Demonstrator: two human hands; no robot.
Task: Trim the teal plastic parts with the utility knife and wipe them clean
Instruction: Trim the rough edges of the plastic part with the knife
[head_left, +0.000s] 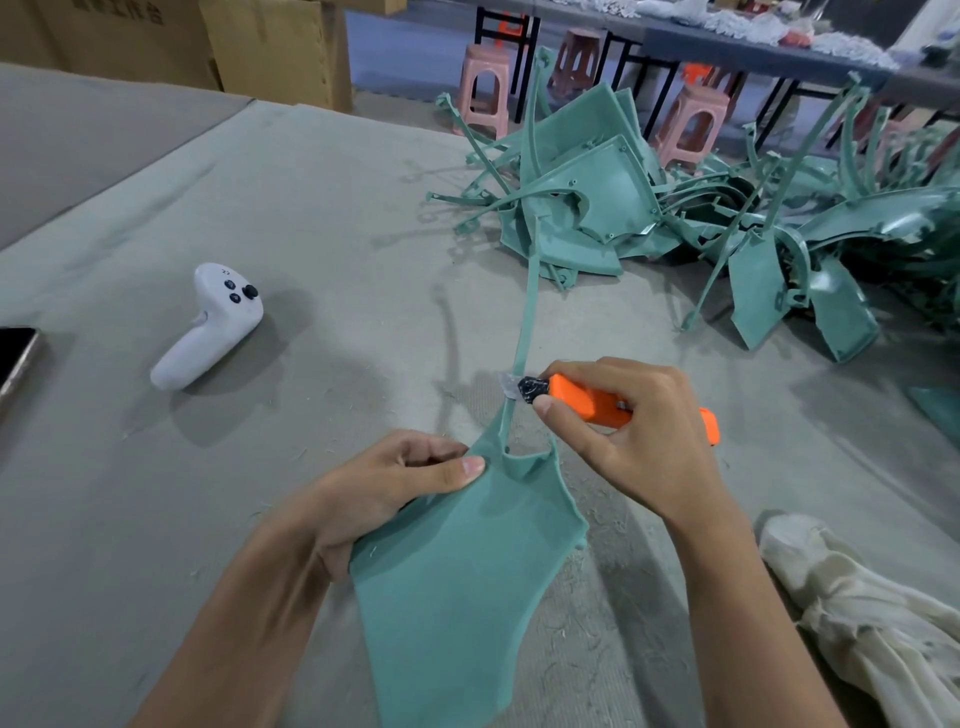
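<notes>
Seen from the head camera, a flat, fan-shaped teal plastic part (457, 597) with a long narrow stem (527, 322) lies low in the middle, over a grey felt-covered table (311, 208). The stem runs up and away from the wide body.

The left hand (395, 493) grips the part at its upper left edge. Its thumb lies on top near where the stem begins, and its fingers are curled underneath.

The right hand (634, 441), just right of the stem, is wrapped round an orange utility knife with a black nose (587, 402). The forefinger lies along the top and the thumb is tucked beneath. The knife's tip touches the stem a little above the wide body; the blade itself is too small and pale to make out clearly.

Thin pale shavings (587, 623) are scattered on the felt just right of the part. Further right of it, at the frame's edge, lies a crumpled cream cloth (857, 613).

Beyond the part, up and to the right, sits a tangled pile of more teal plastic parts (597, 208), and the stem's far end reaches it. Well left of the part rests a white handheld controller with black buttons (208, 327), and further left a dark phone (13, 364) is cut off by the frame edge.

Far behind the part stand pink plastic stools (485, 83) and brown cardboard boxes (270, 47).
</notes>
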